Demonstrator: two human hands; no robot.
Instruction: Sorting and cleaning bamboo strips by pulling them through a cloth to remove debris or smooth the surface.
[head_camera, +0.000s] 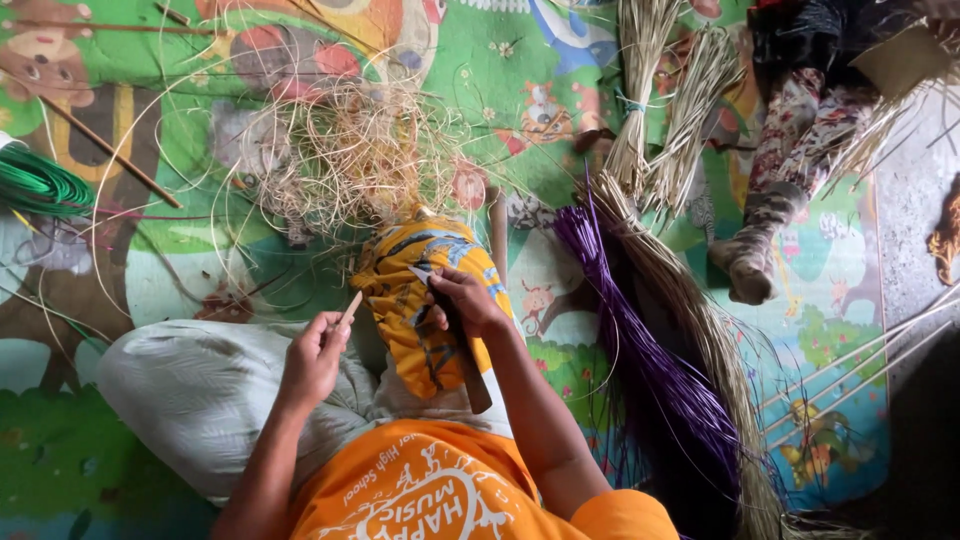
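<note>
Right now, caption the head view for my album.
Left hand holds a thin cane strip; right hand grips a knife over yellow cloth.

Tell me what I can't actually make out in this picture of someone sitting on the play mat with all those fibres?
All in the head view:
- The knife: the right hand covers its middle, so where blade meets handle is hidden.
- The thin strip in the left hand: too small to tell its material.
- The other person: cut off by the top edge; only legs show.
- The purple bundle: its lower end runs past the bottom edge.
</note>
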